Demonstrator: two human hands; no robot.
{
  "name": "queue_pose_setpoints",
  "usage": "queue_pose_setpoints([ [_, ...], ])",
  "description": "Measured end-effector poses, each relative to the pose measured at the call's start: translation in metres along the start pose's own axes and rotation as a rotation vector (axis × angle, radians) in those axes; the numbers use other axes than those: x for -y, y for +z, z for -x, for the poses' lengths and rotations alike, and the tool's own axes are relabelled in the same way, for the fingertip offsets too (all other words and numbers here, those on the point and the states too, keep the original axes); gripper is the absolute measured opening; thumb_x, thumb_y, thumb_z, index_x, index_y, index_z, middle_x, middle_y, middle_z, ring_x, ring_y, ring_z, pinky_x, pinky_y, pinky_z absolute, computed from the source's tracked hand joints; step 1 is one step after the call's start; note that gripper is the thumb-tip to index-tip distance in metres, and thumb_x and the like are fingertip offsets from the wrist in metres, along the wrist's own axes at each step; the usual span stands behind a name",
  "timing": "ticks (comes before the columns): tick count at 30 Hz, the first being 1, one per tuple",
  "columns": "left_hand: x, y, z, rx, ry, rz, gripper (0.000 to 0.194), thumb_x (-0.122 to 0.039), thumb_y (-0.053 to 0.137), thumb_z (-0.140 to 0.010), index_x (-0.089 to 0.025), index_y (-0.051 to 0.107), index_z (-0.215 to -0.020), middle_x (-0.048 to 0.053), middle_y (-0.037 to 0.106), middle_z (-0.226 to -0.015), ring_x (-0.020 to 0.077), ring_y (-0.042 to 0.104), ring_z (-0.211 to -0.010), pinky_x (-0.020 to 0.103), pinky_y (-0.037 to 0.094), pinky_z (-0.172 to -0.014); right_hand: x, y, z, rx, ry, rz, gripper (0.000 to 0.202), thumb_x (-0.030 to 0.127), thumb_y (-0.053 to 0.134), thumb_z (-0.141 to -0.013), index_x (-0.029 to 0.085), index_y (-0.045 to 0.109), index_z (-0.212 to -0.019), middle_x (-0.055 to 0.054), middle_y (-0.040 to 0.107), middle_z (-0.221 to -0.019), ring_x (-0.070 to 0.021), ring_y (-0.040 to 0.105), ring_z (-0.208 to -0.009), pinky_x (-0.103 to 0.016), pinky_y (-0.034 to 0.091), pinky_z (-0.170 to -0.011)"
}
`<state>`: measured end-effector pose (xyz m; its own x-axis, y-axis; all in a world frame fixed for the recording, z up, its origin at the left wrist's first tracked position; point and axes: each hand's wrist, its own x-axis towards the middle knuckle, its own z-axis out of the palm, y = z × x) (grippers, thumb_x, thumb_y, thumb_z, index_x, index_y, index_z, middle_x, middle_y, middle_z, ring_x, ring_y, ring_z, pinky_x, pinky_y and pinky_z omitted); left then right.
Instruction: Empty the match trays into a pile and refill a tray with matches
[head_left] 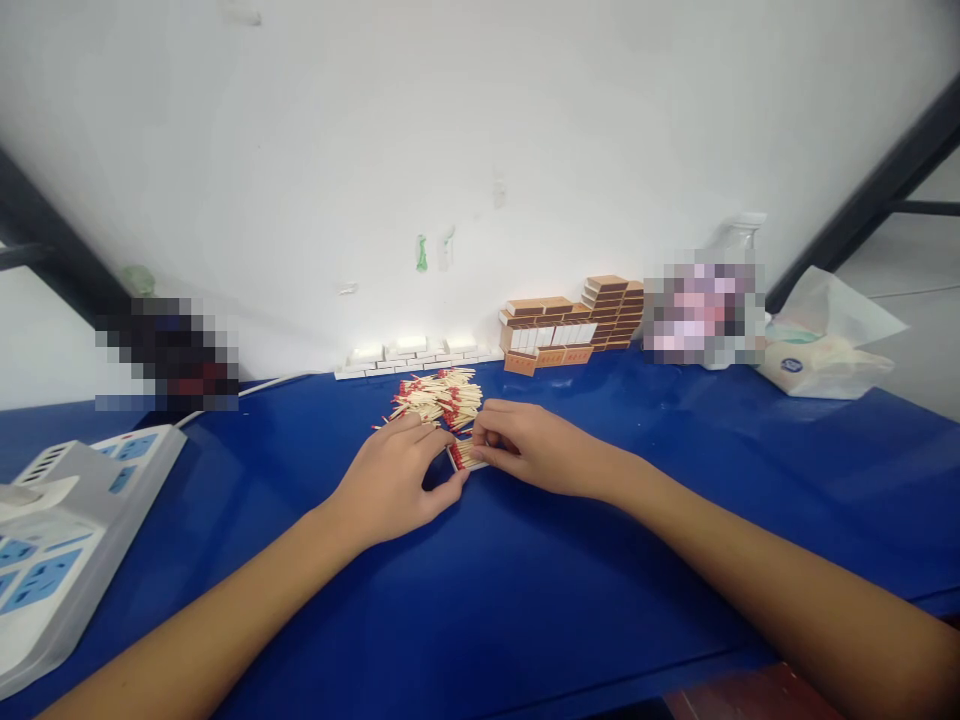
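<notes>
A small white matchbox tray [456, 460] holds red-tipped matches [466, 452] on the blue table. My left hand [397, 475] grips the tray's left end between thumb and fingers. At its right side my right hand [521, 445] has its fingers pinched together over the matches; whatever is between the fingertips is too small to make out. A loose heap of matches [442, 395] lies just behind both hands. Behind the heap, white trays [409, 355] are stacked in low rows along the wall.
Brown matchboxes [551, 330] stand stacked at the wall, right of the white trays. Further right are a blurred bottle [701, 310] and a plastic bag [825, 355]. A white power strip [82, 530] lies at the left, with a cable [255, 388] behind. The blue table [480, 620] has a front edge.
</notes>
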<state>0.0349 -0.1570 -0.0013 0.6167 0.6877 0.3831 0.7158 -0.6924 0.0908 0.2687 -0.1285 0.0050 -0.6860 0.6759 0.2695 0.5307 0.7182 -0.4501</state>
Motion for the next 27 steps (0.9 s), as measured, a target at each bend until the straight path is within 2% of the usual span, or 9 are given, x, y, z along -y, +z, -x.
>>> queue_pose_setpoints([
  [17,0.0002,-0.0002,-0.0008,-0.002,-0.003,-0.001,0.024,-0.04,0.061,-0.096,-0.017,0.07,-0.098,0.005,0.069,-0.082,0.0237,0.06,-0.082,0.039,0.049,-0.078,0.0004,0.0003,0.0001,0.001,-0.006,0.006,0.014,0.021,0.059,-0.1,0.018,0.061,-0.086,-0.002,0.063,-0.087,-0.013,0.053,-0.077,-0.026,0.038,-0.068],
  [27,-0.0002,0.0001,0.0006,-0.005,-0.01,0.006,0.023,-0.04,0.062,-0.095,-0.019,0.069,-0.097,0.006,0.069,-0.083,0.0236,0.06,-0.082,0.038,0.049,-0.077,0.0025,0.001,0.0002,-0.006,0.027,-0.002,0.017,0.027,0.06,-0.101,0.018,0.06,-0.087,-0.001,0.062,-0.084,-0.0132,0.053,-0.075,-0.026,0.036,-0.066],
])
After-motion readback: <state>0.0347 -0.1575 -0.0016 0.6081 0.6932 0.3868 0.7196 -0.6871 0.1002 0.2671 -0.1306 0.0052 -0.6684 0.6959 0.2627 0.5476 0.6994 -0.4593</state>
